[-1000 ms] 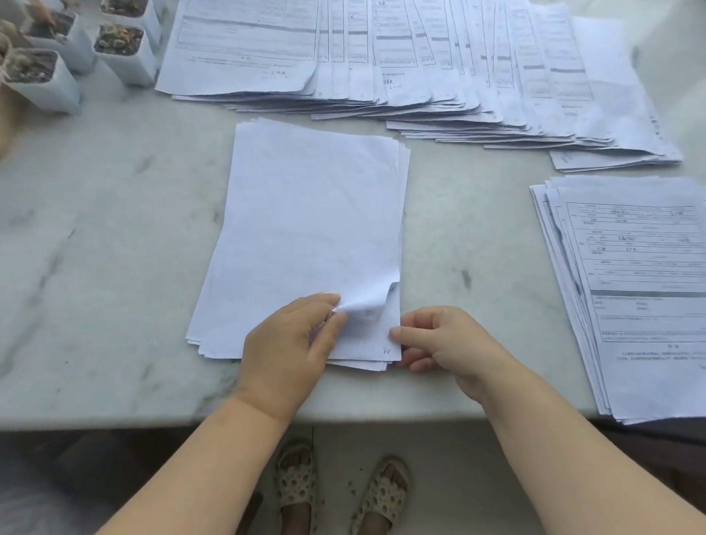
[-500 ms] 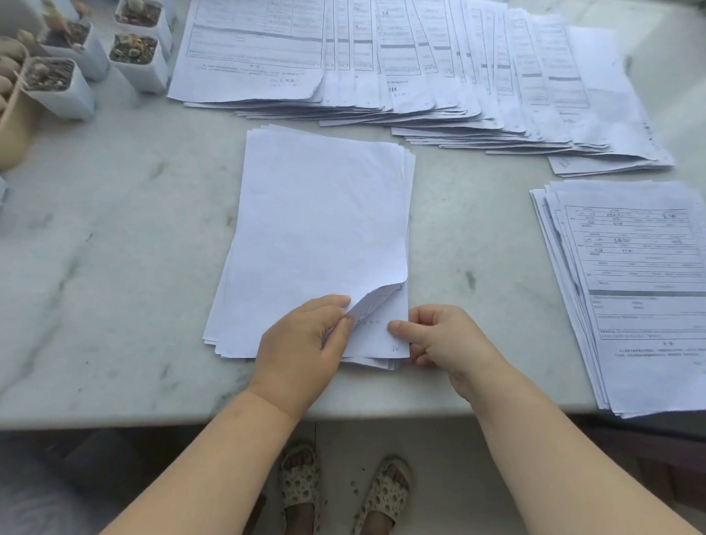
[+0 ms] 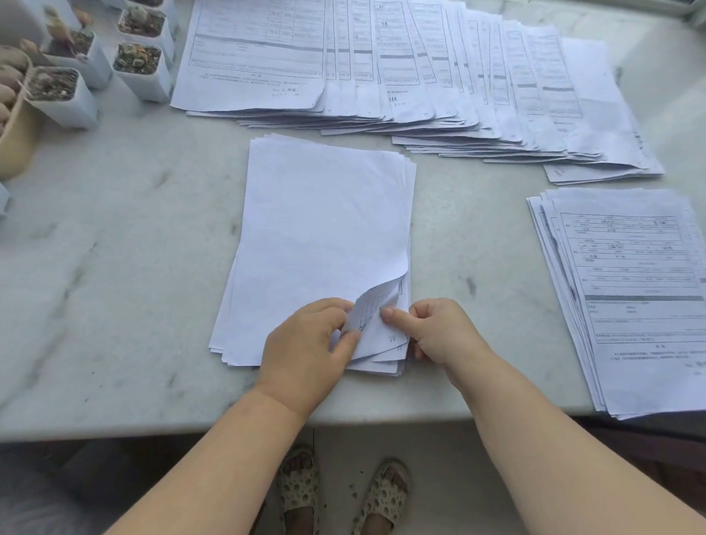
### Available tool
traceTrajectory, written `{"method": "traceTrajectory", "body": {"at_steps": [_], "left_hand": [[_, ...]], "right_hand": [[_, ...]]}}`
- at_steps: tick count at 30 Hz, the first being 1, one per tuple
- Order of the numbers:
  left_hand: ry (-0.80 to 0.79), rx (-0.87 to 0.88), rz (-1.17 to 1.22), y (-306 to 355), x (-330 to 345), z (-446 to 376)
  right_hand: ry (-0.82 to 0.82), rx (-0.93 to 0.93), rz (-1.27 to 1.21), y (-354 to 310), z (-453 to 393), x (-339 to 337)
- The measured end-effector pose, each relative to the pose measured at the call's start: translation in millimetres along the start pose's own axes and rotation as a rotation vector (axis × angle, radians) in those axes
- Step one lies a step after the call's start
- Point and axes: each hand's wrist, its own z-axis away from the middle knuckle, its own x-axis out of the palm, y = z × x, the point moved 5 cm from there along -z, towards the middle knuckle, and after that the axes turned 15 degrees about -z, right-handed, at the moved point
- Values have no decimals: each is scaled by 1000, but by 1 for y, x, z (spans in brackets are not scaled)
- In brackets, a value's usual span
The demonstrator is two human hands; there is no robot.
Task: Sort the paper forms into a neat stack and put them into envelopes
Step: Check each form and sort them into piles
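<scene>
A face-down stack of paper forms (image 3: 320, 233) lies in the middle of the marble table (image 3: 108, 295), near its front edge. My left hand (image 3: 306, 342) rests on the stack's near right corner and pinches the curled-up corner of the top sheets, so printed lines show underneath. My right hand (image 3: 434, 333) sits at the stack's right edge, fingers curled, forefinger tip pressing the sheet below the lifted corner. A fanned row of printed forms (image 3: 394, 65) lies along the back. Another printed pile (image 3: 636, 290) lies at the right. No envelope is in view.
Several small white pots with succulents (image 3: 137, 63) stand at the back left, beside a beige dish (image 3: 14, 143). The table's front edge runs just below my wrists. My sandalled feet (image 3: 339, 504) show on the floor beneath.
My left hand has curled the top sheets' corner further up, exposing more print. My right hand moved left onto the sheet beneath. The view shifted slightly.
</scene>
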Motion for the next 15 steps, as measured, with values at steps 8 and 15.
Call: {"method": "traceTrajectory", "body": {"at_steps": [8, 15], "left_hand": [[-5, 42, 51, -2, 0, 0], [-26, 13, 140, -5, 0, 1]], "right_hand": [[4, -174, -132, -6, 2, 3], [-208, 33, -99, -8, 4, 1]]}}
